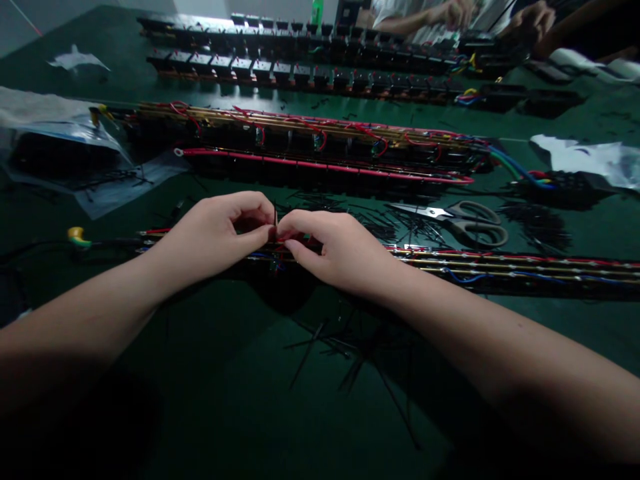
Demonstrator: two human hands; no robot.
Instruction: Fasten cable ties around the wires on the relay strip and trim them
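Note:
A long bar assembly [505,272] with brass rails and red and blue wires lies across the table in front of me. My left hand [215,230] is closed in a pinch over its left part, on a thin black cable tie [275,212] that sticks up between my hands. Close beside it, my right hand [340,250] also pinches at the tie, just above the wires. The fingers hide the tie's lower end. Scissors [480,223] with dark handles lie behind the bar, right of my right hand.
Loose black cable ties [535,223] lie behind the bar, and others [360,347] in front. Farther back are a wired assembly [300,130], a red cable [320,163] and rows of black blocks [300,73]. Plastic bags [100,133] lie left. Another person's hands [530,20] work at far right.

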